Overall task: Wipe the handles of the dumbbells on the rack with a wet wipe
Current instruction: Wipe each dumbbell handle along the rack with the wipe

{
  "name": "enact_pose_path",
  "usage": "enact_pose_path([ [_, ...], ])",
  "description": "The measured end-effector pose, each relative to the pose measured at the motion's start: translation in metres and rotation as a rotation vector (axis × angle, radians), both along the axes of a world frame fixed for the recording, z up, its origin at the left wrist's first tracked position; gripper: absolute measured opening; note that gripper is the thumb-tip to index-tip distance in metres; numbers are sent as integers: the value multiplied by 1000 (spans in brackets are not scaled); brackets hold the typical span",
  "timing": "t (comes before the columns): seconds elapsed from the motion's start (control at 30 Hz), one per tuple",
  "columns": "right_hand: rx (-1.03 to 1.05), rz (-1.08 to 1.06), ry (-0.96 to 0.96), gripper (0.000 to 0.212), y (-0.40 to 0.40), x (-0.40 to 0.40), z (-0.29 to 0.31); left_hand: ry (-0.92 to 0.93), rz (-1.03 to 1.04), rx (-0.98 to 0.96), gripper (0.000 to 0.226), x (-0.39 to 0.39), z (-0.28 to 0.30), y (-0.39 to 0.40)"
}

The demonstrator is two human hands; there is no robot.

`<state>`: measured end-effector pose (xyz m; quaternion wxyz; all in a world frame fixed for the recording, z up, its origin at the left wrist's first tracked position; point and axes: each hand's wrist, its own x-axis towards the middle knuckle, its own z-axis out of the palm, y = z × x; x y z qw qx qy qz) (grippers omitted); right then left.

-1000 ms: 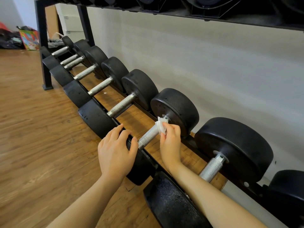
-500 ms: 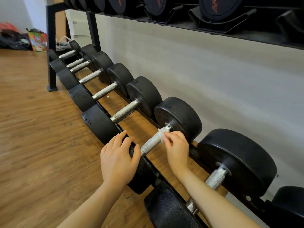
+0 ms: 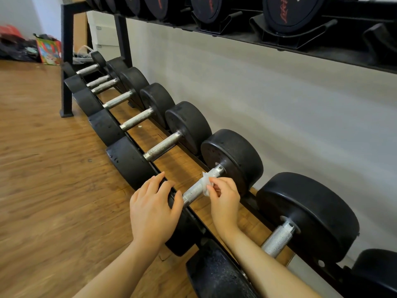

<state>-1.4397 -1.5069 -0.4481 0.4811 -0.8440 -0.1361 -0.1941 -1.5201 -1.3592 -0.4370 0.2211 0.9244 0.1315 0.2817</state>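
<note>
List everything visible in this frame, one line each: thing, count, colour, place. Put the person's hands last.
Dumbbells: at least eight, black heads, silver handles, lower rack tier.
Upper dumbbells: several, black, red lettering, top tier.
Rack: one, black.
Wet wipe: one, white, on the handle being wiped.
Floor: brown wood.
Wall: grey.
Bag: one, multicoloured, far left.
Left hand: resting on the near dumbbell head.
Right hand: pinching the wipe.
</note>
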Motion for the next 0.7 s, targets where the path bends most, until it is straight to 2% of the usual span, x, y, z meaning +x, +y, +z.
enact_pose_path([
  [0.1,-54,-13,-44,23,0,6,-2,-1,2,-1,50,0,0,0],
  [0.3,-321,57,-214,20,3,7,-6,1,5,-5,50,-1,1,0],
  [0.7,-464,121,-343,36,-3,14,-2,-8,10,-11,47,0,0,-1],
])
